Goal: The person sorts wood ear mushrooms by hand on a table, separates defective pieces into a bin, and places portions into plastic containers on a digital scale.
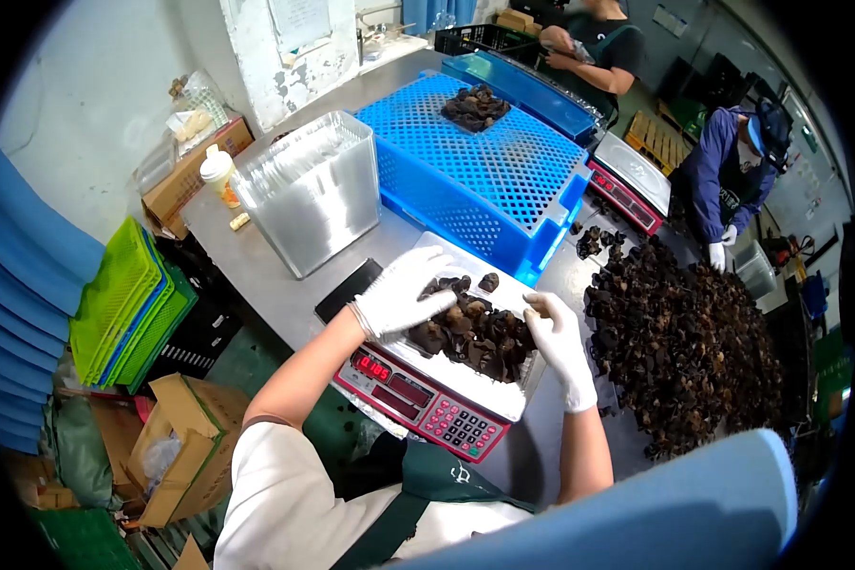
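Observation:
A heap of dark wood ear mushrooms [480, 332] lies on the white pan of a red digital scale [418, 404], whose display is lit. My left hand [401, 296], in a white glove, is at the heap's left side, thumb and fingers apart. At its right end is my right hand [559, 347], also gloved, with the fingers apart and slightly bent beside the mushrooms. Whether either hand touches the heap is hard to tell. One loose mushroom piece [488, 282] sits on the pan behind the heap.
A stack of clear plastic trays [309, 204] and a blue crate [465, 204] stand behind the scale. Mushrooms [475, 107] lie on the crate. To the right are a large mushroom pile [684, 342], a second scale [629, 185] and a co-worker [731, 171]. Another person [603, 57] stands farther back.

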Available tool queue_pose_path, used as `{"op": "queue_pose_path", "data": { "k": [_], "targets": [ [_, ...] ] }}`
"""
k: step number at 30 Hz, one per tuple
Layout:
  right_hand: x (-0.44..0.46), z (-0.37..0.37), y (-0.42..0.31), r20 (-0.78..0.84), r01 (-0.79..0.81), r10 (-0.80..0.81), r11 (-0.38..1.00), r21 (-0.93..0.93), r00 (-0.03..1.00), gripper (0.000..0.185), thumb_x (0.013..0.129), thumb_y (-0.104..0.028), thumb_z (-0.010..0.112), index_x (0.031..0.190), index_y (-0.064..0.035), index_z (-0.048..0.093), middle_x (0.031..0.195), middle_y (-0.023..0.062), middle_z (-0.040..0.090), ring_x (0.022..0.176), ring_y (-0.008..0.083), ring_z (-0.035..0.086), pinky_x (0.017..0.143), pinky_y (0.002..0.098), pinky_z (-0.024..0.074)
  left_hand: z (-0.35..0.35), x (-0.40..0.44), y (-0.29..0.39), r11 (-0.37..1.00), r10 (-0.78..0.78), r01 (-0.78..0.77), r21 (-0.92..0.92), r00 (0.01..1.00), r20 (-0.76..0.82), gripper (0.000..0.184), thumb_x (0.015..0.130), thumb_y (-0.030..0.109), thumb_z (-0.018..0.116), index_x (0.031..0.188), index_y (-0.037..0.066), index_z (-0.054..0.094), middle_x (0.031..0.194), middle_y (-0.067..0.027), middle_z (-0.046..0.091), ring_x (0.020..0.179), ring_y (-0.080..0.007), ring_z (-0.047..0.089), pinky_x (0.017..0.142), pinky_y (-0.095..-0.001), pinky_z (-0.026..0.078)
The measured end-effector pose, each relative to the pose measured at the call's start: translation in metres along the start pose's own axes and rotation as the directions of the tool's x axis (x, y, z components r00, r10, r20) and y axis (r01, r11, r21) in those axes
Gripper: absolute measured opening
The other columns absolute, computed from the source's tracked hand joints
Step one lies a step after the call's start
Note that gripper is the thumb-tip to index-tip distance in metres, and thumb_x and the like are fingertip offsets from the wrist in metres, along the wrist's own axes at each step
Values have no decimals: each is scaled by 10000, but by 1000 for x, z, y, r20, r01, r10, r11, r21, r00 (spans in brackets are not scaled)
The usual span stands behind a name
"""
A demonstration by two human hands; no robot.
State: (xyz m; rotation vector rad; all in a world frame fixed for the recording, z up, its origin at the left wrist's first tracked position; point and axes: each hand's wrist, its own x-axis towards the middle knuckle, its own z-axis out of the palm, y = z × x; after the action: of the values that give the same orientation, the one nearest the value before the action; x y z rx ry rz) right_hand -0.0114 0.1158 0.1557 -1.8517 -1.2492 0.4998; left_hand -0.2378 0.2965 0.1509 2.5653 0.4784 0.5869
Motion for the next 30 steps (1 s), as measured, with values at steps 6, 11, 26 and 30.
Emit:
{"op": "queue_pose_path", "data": {
  "k": [6,11,26,30],
  "targets": [
    [80,44,13,135,206,-167,907,-368,977,296,844,-196,636,1115,-86,684,1069,141,675,1001,332,641,869,417,509,51,-6,7,959,262,-258,119,965,-24,850,751,547,718,1333,-20,468,1333,-255,468,1242,-400,436,1066,-478,338],
    [103,51,29,234,191,-97,887,-421,967,164,782,-128,669,909,-52,738,940,157,653,936,328,642,830,410,513,55,-10,8,981,174,-171,-92,984,28,656,735,484,762,1186,44,576,1079,-174,602,993,-360,564,916,-465,424],
    [-53,-55,65,-283,-176,132,975,-136,950,228,829,-62,669,1055,-31,670,944,96,672,795,186,624,748,316,512,39,14,-6,957,287,-283,-57,912,293,853,732,658,671,1318,54,534,1102,-149,608,1049,-334,560,1009,-463,361],
    [-68,-17,9,-112,168,-213,933,-319,971,140,774,-79,703,914,-80,702,804,90,632,780,266,617,726,363,499,47,5,-11,929,370,-369,-30,919,135,845,711,619,720,1319,61,534,1224,-184,551,1142,-364,522,1028,-485,362]
  ]
}}
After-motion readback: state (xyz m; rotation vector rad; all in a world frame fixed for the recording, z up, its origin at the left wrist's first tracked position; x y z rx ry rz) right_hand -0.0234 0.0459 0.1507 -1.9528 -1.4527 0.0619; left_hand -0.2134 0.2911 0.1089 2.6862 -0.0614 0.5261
